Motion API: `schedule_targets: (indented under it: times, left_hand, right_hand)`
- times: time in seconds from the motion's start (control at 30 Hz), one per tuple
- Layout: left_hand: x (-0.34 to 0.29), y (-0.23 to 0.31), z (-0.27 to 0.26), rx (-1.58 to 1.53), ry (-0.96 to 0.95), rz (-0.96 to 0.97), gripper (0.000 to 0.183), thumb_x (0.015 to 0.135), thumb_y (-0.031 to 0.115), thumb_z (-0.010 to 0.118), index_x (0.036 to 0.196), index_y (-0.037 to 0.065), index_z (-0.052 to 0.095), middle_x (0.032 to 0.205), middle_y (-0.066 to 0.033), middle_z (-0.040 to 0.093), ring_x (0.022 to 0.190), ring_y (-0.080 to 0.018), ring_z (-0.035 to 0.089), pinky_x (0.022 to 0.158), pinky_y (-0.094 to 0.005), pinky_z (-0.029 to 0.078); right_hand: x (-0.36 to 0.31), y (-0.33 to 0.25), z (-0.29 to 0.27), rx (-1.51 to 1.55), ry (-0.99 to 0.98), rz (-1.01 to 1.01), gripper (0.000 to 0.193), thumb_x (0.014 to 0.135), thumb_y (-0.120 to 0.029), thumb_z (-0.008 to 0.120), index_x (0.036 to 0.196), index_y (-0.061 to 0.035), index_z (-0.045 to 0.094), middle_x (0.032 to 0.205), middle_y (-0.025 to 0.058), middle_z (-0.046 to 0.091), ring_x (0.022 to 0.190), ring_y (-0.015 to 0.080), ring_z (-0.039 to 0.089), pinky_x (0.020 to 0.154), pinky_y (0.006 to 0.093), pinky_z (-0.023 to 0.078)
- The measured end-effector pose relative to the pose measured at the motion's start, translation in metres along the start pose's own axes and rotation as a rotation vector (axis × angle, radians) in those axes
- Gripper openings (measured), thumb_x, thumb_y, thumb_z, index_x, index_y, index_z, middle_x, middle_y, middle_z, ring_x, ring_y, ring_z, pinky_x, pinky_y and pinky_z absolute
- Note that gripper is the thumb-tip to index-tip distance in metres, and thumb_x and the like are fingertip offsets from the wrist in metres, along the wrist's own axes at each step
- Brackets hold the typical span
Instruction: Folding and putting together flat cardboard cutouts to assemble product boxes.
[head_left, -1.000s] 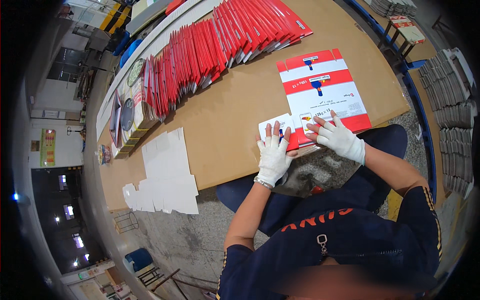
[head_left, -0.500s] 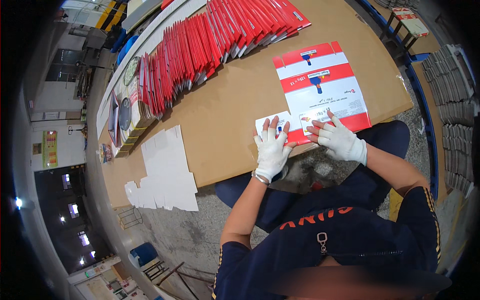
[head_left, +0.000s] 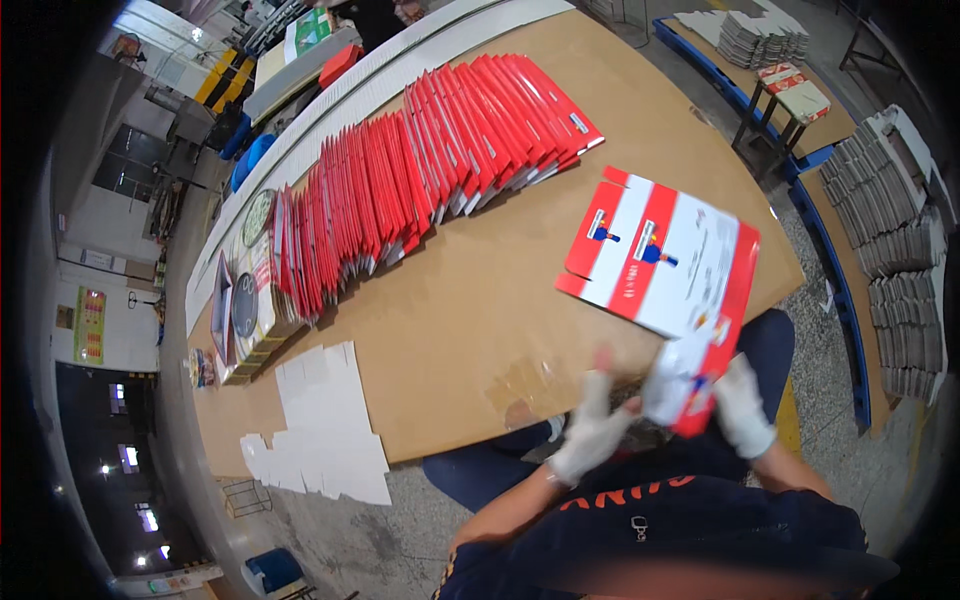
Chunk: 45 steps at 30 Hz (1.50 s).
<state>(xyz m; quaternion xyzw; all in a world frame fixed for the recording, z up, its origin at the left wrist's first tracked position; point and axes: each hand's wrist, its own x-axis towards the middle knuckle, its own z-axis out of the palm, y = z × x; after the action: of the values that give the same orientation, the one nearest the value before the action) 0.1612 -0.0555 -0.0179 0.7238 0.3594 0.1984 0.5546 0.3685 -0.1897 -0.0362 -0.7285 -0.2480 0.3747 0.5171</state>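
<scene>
A flattened red and white carton (head_left: 690,262) lies turned at an angle near the front right of the table, its near end sticking out past the table edge toward me. My right hand (head_left: 742,408), in a white fingerless glove, is at that near end; its fingers go behind the cardboard and seem to grip it. To the left, apart from the carton, my gloved left hand (head_left: 592,428) is smeared by motion, thumb and fingers spread with nothing visible between them.
A long row of folded red cartons (head_left: 440,150) leans across the far side of the brown table (head_left: 450,350). White cardboard sheets (head_left: 330,420) lie at the left edge, near a stack of printed boxes (head_left: 262,300). Grey cardboard stacks (head_left: 890,200) and a stool (head_left: 785,100) stand at the right.
The carton has turned clockwise, and its near end has come off the table edge toward me. Both hands have moved from lying flat on it to lower, closer to my body. The view has shifted.
</scene>
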Motion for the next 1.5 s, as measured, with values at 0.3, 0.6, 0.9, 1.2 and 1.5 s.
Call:
schedule_targets:
  times: [0.3,0.6,0.9,1.2,1.5]
  left_hand:
    - [-0.163,-0.118,-0.297,1.199,0.314,-0.681,0.125,0.055,0.049,0.083,0.144,-0.008,0.016,0.147,-0.0318,0.020,0.140,-0.0421,0.014,0.114,-0.0462,0.016]
    - [-0.236,-0.169,-0.319,0.947,0.552,-0.910,0.110,0.062,0.024,0.080,0.147,0.000,0.014,0.147,-0.0343,0.015,0.135,-0.0489,0.019,0.111,-0.0482,0.025]
    - [-0.229,-0.091,-0.322,1.337,0.684,-0.657,0.025,0.076,0.008,0.060,0.100,0.011,0.065,0.090,-0.0114,0.065,0.080,-0.0311,0.064,0.071,-0.0407,0.051]
    - [-0.156,0.030,-0.122,1.215,0.243,0.196,0.012,0.077,0.020,0.062,0.086,0.012,0.057,0.072,-0.0030,0.055,0.063,-0.0216,0.058,0.049,-0.0366,0.046]
    - [-0.127,-0.048,-0.155,1.261,0.070,0.181,0.067,0.069,0.023,0.074,0.129,0.009,0.047,0.131,-0.0128,0.050,0.127,-0.0336,0.042,0.104,-0.0480,0.033]
  right_hand:
    - [0.339,-0.111,-0.169,-0.602,0.050,-0.347,0.034,0.080,-0.009,0.053,0.112,0.0018,0.062,0.071,-0.0010,0.059,0.058,0.0049,0.050,0.049,0.0246,0.040]
    - [0.478,-0.147,0.108,-0.551,-0.149,-0.438,0.022,0.084,-0.015,0.055,0.095,0.0020,0.062,0.078,0.0150,0.064,0.069,0.0233,0.060,0.066,0.0368,0.047]
    - [0.270,-0.136,0.143,-0.500,-0.119,-1.062,0.026,0.076,-0.006,0.060,0.102,-0.0032,0.061,0.091,0.0154,0.059,0.087,0.0320,0.058,0.080,0.0389,0.048]
    - [-0.016,-0.092,0.225,-0.513,-0.845,-1.739,0.032,0.073,-0.022,0.061,0.104,-0.0132,0.063,0.090,0.0025,0.060,0.092,0.0220,0.059,0.094,0.0393,0.043]
    - [0.036,-0.108,0.043,-0.441,-0.823,-0.809,0.029,0.061,0.007,0.053,0.083,-0.0086,0.065,0.083,0.0078,0.057,0.088,0.0296,0.054,0.082,0.0377,0.043]
